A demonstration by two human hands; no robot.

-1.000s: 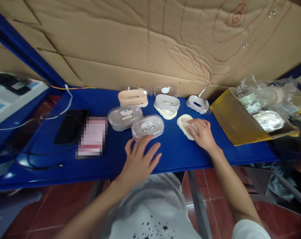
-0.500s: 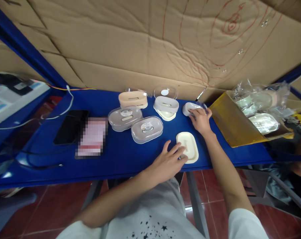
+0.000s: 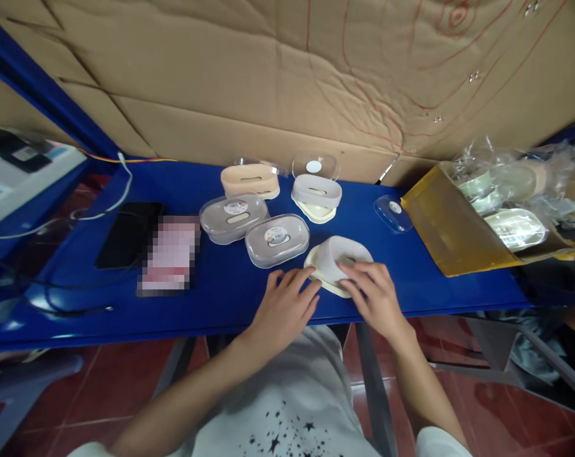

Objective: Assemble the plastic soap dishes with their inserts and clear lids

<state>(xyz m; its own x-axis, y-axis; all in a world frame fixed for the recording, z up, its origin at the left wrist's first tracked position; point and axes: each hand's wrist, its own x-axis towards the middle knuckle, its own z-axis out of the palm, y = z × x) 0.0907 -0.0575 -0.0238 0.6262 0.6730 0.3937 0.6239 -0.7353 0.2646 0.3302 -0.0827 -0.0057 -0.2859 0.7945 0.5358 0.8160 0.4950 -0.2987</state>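
- Head view: the right hand [image 3: 377, 293] is closed on the near right part of the pale cover [image 3: 329, 254], its fingertips at the slot.
- The cover sits over the cream base [image 3: 334, 289], whose rim shows to the left and in front; whether the two are joined I cannot tell.
- The left hand [image 3: 285, 308] is loosely spread, fingertips at the base's near left edge; the hands are apart, one on each side.
- The base lies near the table's [image 3: 230, 292] front edge, with a narrow blue strip between.
- The nearer lidded box [image 3: 277, 244] stands just left of the base, limiting room there; the farther lidded box [image 3: 233, 219] is close against it.
- Behind them stand the peach box [image 3: 249, 181] and white box [image 3: 317, 188], near the cardboard [image 3: 192, 82].
- Rightward, blue surface stretches to the carton [image 3: 452, 235]; the clear lid [image 3: 393, 213] lies near the carton's left corner.
- Well left, beyond more blue surface, lie two phones [image 3: 125, 235].
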